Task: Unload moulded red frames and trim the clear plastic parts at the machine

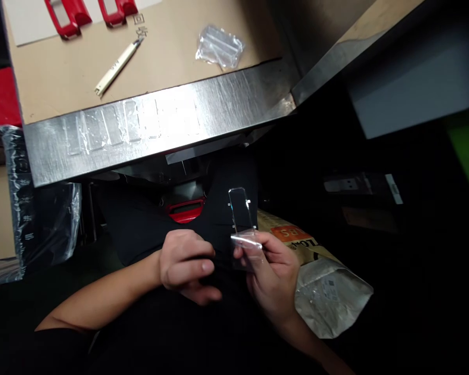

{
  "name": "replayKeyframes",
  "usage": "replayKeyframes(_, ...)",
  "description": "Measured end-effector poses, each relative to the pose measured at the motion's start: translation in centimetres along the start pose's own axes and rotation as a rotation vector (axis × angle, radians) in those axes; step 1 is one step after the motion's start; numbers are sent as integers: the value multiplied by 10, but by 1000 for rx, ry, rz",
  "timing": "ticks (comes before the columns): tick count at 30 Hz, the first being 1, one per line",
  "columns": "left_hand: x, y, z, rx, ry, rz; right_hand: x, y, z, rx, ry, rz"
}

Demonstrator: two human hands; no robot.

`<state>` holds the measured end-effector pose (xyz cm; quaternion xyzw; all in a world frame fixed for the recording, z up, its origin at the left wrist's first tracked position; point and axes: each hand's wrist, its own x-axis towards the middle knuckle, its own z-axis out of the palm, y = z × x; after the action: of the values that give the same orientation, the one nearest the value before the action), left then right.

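While the left hand (185, 265) hovers in front of the bench (250, 91), its grip loosely curled and partly open, the right hand (275, 273), also in front of the bench, has its grip pinched on a clear plastic piece (241, 211) and some thin film (247, 241); up on the bench I see clear strips (132, 121), a cream knife (117, 67), a plastic bag (220, 47) and red frames (80, 17)

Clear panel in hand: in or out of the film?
Upper part out: the clear panel shows above the film. Lower end: cannot tell.
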<state>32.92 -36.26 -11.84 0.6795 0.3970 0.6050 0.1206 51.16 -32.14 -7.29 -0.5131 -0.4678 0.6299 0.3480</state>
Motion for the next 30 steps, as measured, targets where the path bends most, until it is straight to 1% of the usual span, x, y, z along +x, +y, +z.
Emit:
replayKeyframes(2, -5, -6, 2, -13, 98, -150, -1, -1, 2, 35, -30, -2)
replayKeyframes(4, -3, -8, 4, 1, 118, -328, -3, -2, 4, 68, -52, 1)
replayKeyframes(5, 0, -8, 5, -1, 113, -378, -4, -2, 5, 79, -63, 1)
replayKeyframes(7, 8, -6, 6, -31, 98, -387, -5, -2, 6, 88, -77, 2)
replayKeyframes(9, 16, -2, 7, -74, 77, -343, -6, -3, 7, 95, -85, 4)
replayKeyframes(11, 20, 2, 7, -102, 67, -328, -7, -4, 7, 101, -88, -3)
replayKeyframes(15, 21, 5, 7, -120, 62, -336, -6, -6, 9, 80, -87, -51)
replayKeyframes(19, 21, 6, 5, -97, 74, -337, -5, -9, 10, 33, -71, -64)
replayKeyframes(23, 18, 8, 4, -112, 85, -296, -5, -12, 11, -6, -60, -78)
replayKeyframes(25, 15, 6, 2, -158, 91, -341, -5, -12, 11, -31, -59, -83)
replayKeyframes(27, 16, -1, -6, -215, 106, -474, -5, -13, 9, -47, -86, -88)
replayKeyframes(28, 20, -6, -14, -242, 96, -544, -3, -14, 8, -51, -116, -91)
replayKeyframes(29, 27, -11, -23, -258, 62, -592, -1, -16, 5, -57, -157, -97)
replayKeyframes(30, 37, -16, -35, -256, -6, -602, 2, -19, 2, -64, -212, -109)
